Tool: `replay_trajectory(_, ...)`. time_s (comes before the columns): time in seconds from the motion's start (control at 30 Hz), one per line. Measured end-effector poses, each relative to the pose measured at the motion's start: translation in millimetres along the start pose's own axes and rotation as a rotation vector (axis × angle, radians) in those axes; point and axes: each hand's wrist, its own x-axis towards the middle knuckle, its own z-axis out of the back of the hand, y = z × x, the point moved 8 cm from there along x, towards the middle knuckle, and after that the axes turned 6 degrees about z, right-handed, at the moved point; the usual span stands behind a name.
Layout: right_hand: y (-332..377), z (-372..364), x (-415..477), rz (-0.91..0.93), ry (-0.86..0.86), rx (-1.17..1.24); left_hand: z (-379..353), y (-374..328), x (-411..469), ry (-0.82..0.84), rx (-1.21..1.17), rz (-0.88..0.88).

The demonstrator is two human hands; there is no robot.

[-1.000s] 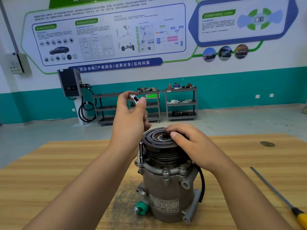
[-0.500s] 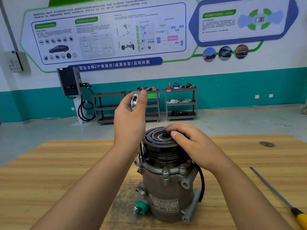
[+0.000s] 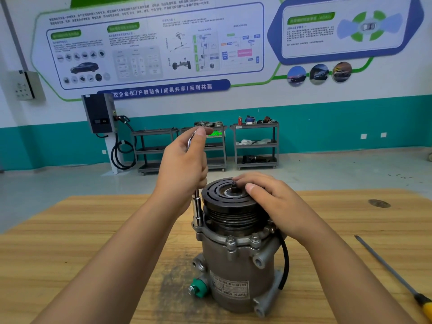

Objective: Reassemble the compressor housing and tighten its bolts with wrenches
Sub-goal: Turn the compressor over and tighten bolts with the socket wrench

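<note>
Between your hands the compressor [image 3: 236, 265] stands upright on the wooden table [image 3: 70, 242], pulley end up. Its label faces you and a green cap [image 3: 198, 287] sits low on its left side.

Your left hand [image 3: 184, 164] is raised just left of the pulley [image 3: 224, 195]. Its fingers are wrapped round the upper part of a chrome socket wrench [image 3: 197, 211], and the thumb lies up against the shiny head at the top. Below that hand the wrench shaft runs almost straight down beside the pulley, and its socket is seated on the housing flange at the compressor's left edge.

Your right hand [image 3: 273, 199] rests on top of the pulley. The fingers are lightly bent and spread across the slotted face, and the thumb tip lies close to the centre shaft [image 3: 233, 184]. It grips nothing.

Below your right wrist two flange bolts [image 3: 231, 240] show on the housing's front, and a black cable [image 3: 285, 260] loops down the right side. Well to the right of that hand a yellow-handled screwdriver [image 3: 388, 270] lies on the table.
</note>
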Motion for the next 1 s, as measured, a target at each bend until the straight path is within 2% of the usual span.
replay_trajectory(0.4, 0, -1, 0, -0.019, 0.007, 0.035, -2, 9, 13, 0.182, -0.07, 0.075)
replay_trajectory(0.67, 0, -4, -2, -0.041, 0.012, 0.053, -2, 19, 28, 0.222, -0.054, 0.145)
replay_trajectory(0.87, 0, -5, -1, -0.038, 0.02, 0.046, 0, 19, 32, 0.152, -0.033, 0.118)
replay_trajectory(1.0, 0, -5, -2, -0.033, 0.027, 0.042, 12, 16, 30, -0.003, -0.041, 0.103)
